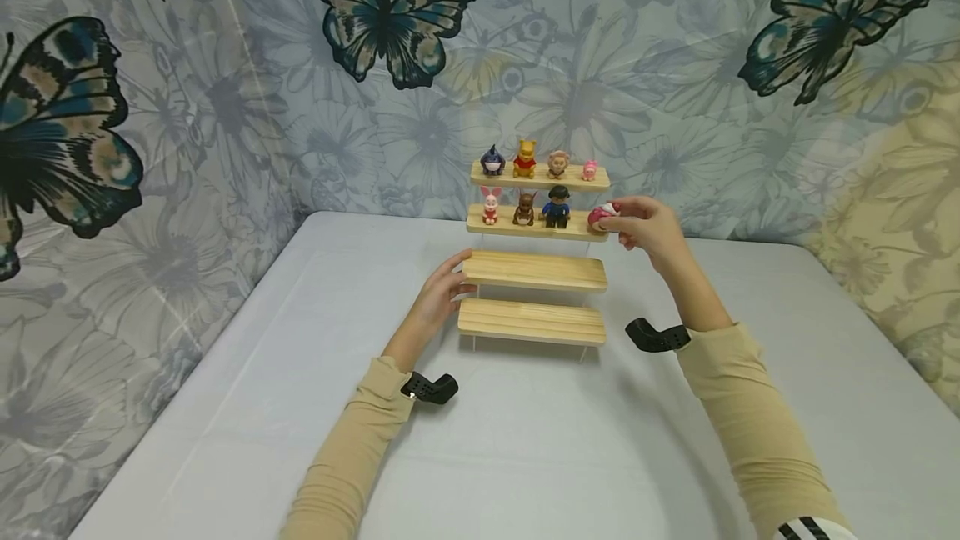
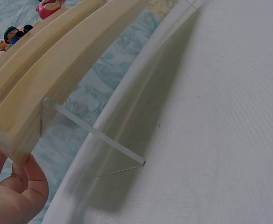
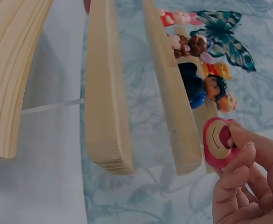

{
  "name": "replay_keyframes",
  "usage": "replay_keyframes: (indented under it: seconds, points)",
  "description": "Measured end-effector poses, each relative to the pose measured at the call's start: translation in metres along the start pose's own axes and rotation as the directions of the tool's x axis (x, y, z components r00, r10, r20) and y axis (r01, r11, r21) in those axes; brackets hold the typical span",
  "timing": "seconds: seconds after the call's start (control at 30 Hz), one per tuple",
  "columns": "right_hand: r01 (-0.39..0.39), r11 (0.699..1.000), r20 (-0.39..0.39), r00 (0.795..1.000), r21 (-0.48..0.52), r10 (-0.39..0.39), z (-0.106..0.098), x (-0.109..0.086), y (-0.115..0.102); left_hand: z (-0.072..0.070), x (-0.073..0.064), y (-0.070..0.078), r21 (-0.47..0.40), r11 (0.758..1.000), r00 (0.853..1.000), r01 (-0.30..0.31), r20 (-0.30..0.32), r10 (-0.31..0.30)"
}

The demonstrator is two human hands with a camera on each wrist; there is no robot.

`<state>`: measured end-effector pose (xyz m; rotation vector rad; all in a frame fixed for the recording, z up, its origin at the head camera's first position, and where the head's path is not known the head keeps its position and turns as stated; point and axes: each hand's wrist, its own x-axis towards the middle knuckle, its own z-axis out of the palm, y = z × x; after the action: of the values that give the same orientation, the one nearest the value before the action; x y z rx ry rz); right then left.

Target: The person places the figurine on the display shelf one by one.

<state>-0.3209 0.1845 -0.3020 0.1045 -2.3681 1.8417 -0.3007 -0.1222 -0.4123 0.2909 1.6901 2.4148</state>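
Observation:
A tiered wooden display shelf (image 1: 535,269) stands on the table, with several toy figurines on its upper two steps. My right hand (image 1: 645,226) pinches a pink bear figurine (image 3: 219,142) between thumb and fingers, at the right end of the second step from the top. Left of it on that step are a dark-haired figurine in blue (image 1: 556,207), a brown figurine (image 1: 524,209) and a pink-eared white one (image 1: 490,206). At the shelf's left end, my left hand (image 1: 440,291) holds the end of a lower step, fingertips against the wood (image 2: 22,135).
On the top step stand a dark blue donkey figurine (image 1: 492,161), a yellow bear in red (image 1: 525,159), a tan figurine (image 1: 558,163) and a small pink one (image 1: 589,170). Clear rods (image 2: 96,133) support the steps. Butterfly-patterned cloth (image 1: 420,132) hangs behind the white table (image 1: 525,448).

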Motion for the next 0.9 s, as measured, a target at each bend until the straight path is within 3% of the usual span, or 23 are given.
replay_keyframes:
  seconds: [0.17,0.57,0.7,0.8,0.9]
  points:
    - [-0.013,0.998,0.035,0.999,0.061,0.011,0.003,0.002,-0.001,0.0,-0.002,0.001,-0.008,1.0,1.0,-0.004,-0.007,0.004]
    - [-0.061,0.996,0.103,0.993,0.068,0.054,0.016,0.009,-0.005,-0.004,-0.004,0.005,0.003,1.0,1.0,-0.006,0.002,0.006]
    - [-0.069,0.994,0.119,0.991,0.086,0.058,0.02,0.01,-0.004,-0.006,-0.005,0.009,0.069,0.998,1.0,0.008,0.007,-0.008]
    - [-0.036,0.994,0.122,0.992,0.104,0.023,0.024,0.008,-0.002,-0.009,-0.006,0.012,0.125,0.992,1.0,0.015,0.008,-0.016]
    - [0.078,0.988,0.011,0.997,0.132,-0.08,0.026,0.005,0.004,-0.012,-0.006,0.015,0.144,0.989,1.0,0.014,-0.019,-0.012]
